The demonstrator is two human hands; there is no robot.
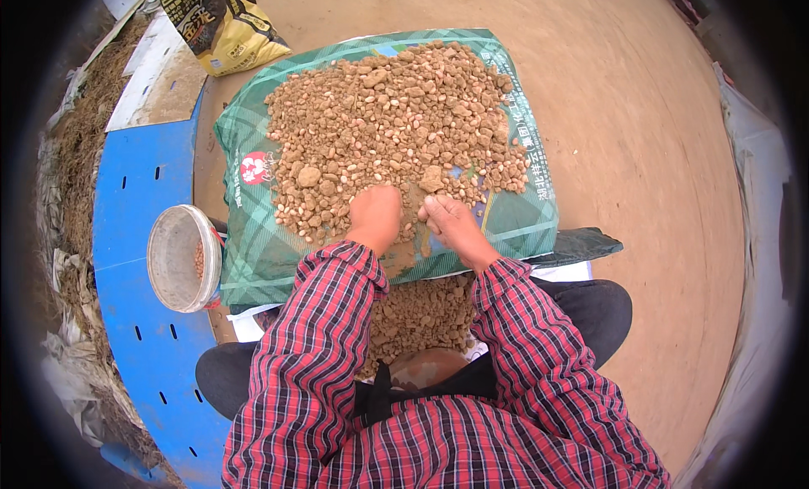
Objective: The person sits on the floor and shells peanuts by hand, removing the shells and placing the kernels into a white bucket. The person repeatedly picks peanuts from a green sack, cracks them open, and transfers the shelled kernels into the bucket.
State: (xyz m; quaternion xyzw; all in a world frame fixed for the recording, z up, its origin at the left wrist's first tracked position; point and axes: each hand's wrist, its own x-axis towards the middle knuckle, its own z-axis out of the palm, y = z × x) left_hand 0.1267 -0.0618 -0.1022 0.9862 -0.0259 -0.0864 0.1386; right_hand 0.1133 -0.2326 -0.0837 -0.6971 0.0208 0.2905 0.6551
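Note:
A heap of soil clods mixed with shelled peanuts point(379, 116) lies on a filled green plaid sack point(253, 255) in front of me. My left hand point(377, 212) is curled at the heap's near edge, back upward; its fingertips are hidden, so whether it holds anything cannot be told. Just to its right, my right hand point(450, 220) has thumb and forefinger brought together at the same edge, beside a larger clod point(431, 178). Anything between those fingertips is too small to make out. Bits of blue and purple print show on the sack near the right hand.
A white plastic bucket point(213, 261) with some peanuts inside stands left of the sack, by a blue panel point(145, 286). More clods point(420, 315) lie between my legs, by a brown rounded object point(430, 367). A black and yellow bag point(234, 46) stands at the back left.

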